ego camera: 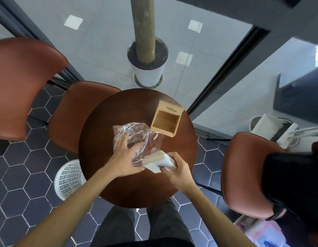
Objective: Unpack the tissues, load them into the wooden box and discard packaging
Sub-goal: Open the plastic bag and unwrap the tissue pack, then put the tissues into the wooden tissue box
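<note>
Both forearms reach in from below over the round dark tabletop [172, 186], elbows apart and wrists converging near the middle. The left hand [124, 157] lies palm down, fingers spread and slightly bent, on the crumpled clear plastic wrapper [137, 134], thumb pointing toward the other hand; whether its grip has closed on the film or merely presses it I cannot tell. The right hand [177, 171] is angled inward, its grip closed round the near end of the white tissue stack [159, 162], which is tilted and juts toward the wrapper's open edge, touching the plastic. The wooden box [166, 120] stands farther back on the tabletop, just beyond the wrapper, its hollow open and empty, its slotted lid [170, 108] propped behind it. A white perforated basket [69, 180] sits on the hexagon-tiled floor to the left, partly under the tabletop's edge. Brown chairs ring the tabletop
</note>
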